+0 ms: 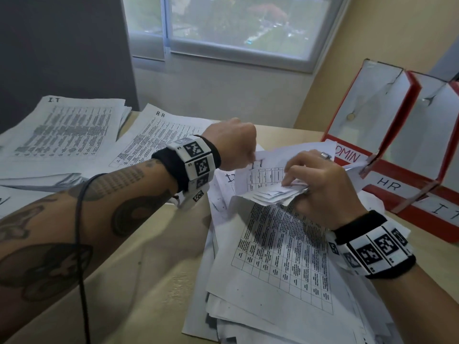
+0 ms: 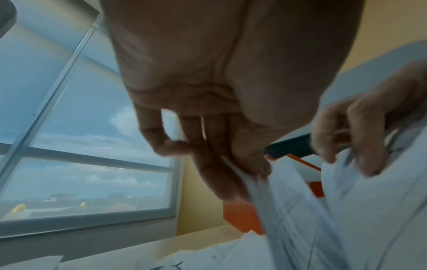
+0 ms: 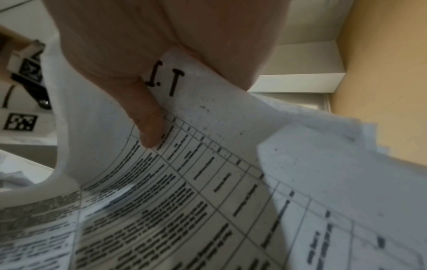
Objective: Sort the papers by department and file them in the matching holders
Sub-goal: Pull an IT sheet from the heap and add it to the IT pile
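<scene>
A loose pile of printed papers (image 1: pixel 280 264) lies in front of me. The top sheet, marked IT (image 1: pixel 260 170), is curled up off it. My left hand (image 1: pixel 249 158) pinches that sheet's upper edge; the left wrist view shows the paper edge (image 2: pixel 261 184) between thumb and fingers. My right hand (image 1: pixel 295 184) grips the lifted, fanned corners of several sheets (image 1: pixel 270 194). Its thumb (image 3: pixel 148 127) lies on the IT-marked sheet (image 3: pixel 175 80). Three red-and-white holders stand at the right, labelled ADMIN (image 1: pixel 347 157), HR (image 1: pixel 388 187) and IT (image 1: pixel 444 212).
Two sorted stacks lie at the far left of the beige table (image 1: pixel 154 256): one headed IT (image 1: pixel 64 130), one headed HR (image 1: pixel 159 135). More sheets show at the left edge. A window (image 1: pixel 231 26) is behind the table. A black cable (image 1: pixel 82 244) hangs over my left forearm.
</scene>
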Demonstrator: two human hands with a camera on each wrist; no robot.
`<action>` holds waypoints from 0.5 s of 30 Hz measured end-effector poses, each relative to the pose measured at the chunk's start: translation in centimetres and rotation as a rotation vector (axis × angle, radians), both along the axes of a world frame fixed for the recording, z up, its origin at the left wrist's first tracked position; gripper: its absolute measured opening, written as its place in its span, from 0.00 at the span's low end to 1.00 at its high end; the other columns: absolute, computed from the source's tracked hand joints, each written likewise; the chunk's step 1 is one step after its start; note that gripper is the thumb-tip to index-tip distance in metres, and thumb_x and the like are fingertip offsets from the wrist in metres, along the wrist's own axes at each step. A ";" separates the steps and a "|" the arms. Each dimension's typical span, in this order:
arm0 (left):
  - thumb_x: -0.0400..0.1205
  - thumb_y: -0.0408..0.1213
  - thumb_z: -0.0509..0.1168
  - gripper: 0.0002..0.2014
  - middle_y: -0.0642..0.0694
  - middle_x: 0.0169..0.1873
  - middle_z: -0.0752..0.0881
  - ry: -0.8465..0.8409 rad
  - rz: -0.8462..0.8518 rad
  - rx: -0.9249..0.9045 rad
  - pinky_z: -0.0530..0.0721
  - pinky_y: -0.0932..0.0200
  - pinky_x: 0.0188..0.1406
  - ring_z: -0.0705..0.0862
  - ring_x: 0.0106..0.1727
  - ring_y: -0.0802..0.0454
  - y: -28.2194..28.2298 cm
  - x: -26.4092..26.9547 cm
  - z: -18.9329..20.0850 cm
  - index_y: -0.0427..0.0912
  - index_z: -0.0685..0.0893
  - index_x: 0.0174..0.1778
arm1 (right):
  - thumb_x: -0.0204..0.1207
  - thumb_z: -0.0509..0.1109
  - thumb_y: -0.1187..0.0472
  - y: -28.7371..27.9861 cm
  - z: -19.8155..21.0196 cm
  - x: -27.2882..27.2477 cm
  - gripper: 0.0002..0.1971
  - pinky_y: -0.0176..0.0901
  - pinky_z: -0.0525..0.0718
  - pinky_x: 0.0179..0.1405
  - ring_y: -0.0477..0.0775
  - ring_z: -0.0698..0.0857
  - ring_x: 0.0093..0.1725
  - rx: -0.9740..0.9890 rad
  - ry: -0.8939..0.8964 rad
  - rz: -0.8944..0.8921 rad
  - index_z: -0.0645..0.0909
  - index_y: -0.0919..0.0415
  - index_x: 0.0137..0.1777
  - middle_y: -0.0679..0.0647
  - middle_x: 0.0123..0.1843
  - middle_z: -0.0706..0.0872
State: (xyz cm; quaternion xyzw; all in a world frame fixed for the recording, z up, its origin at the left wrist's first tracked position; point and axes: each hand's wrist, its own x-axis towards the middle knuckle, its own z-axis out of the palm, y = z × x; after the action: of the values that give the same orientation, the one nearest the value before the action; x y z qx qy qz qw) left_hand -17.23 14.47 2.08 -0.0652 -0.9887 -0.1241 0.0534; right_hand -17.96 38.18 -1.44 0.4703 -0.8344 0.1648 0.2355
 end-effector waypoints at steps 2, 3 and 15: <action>0.82 0.42 0.74 0.05 0.54 0.36 0.88 -0.023 -0.132 0.057 0.87 0.48 0.53 0.82 0.44 0.50 0.6 0.3 0.7 0.50 0.96 0.48 | 0.61 0.88 0.56 -0.2 0.2 0.1 0.13 0.58 0.87 0.55 0.66 0.85 0.63 0.031 0.014 -0.025 0.88 0.60 0.37 0.60 0.66 0.88; 0.81 0.43 0.76 0.04 0.55 0.35 0.90 -0.015 -0.189 0.070 0.87 0.51 0.54 0.82 0.42 0.51 1.0 0.6 1.0 0.51 0.96 0.47 | 0.63 0.86 0.53 -0.4 0.4 0.1 0.13 0.60 0.85 0.60 0.67 0.83 0.69 0.038 0.011 -0.011 0.88 0.60 0.37 0.61 0.71 0.86; 0.82 0.62 0.71 0.23 0.53 0.29 0.92 -0.188 -0.013 0.258 0.91 0.58 0.47 0.92 0.33 0.56 -1.7 -0.6 -1.0 0.46 0.92 0.34 | 0.63 0.83 0.70 -0.1 0.0 0.6 0.25 0.48 0.88 0.27 0.55 0.84 0.28 -0.049 -0.014 -0.076 0.78 0.60 0.59 0.50 0.36 0.87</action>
State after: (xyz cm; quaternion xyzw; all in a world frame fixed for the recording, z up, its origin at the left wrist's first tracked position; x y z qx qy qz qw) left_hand -17.84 12.79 1.11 -0.0521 -0.9647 -0.2561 -0.0323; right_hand -17.40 38.06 -1.44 0.4313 -0.8488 0.1796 0.2475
